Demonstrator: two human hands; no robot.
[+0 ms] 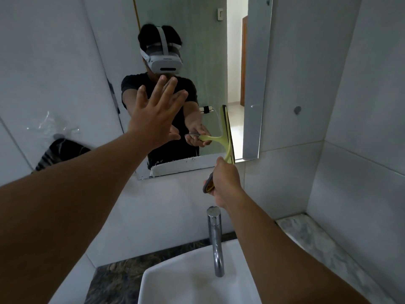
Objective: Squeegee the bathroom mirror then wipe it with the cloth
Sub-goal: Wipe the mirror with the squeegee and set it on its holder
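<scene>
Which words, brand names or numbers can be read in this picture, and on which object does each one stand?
None can be read.
Headset reflected in the mirror: a faint mark on its front, too blurred to read.
Squeegee, tap, wall tiles: no text visible.

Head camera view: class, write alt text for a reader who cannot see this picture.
A person's right hand grips the grey handle of a yellow-green plastic squeegee, its blade upright against the lower right of a wall-mounted bathroom mirror. The left hand is raised open before the glass, fingers spread. Below stand a chrome tap and white basin.
</scene>
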